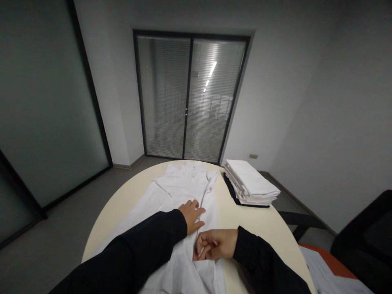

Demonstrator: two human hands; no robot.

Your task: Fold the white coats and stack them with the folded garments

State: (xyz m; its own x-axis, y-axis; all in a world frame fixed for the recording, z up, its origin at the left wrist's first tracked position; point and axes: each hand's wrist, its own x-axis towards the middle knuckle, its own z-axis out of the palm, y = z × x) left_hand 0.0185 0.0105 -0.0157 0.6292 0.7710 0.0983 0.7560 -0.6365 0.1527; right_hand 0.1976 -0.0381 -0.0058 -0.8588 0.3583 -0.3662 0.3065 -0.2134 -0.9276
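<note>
A long white coat-like garment [180, 185] lies spread over the round table, its collar end at the far edge and its lower part toward me. My left hand [191, 216] rests on its middle with the fingers apart, pressing on the cloth. Just nearer and to the right, my right hand [211, 245] has its fingers curled in a pinch on the garment's right edge. Folds run through the cloth below that hand. Both forearms wear black sleeves, and the left one covers part of the garment.
On the table's [245, 224] far right stands a stack of folded white cloths [251, 179] on a dark folded piece [231, 190]. A black chair [364, 232] and an orange item with papers [333, 263] are at the right. A glass door [190, 98] stands behind.
</note>
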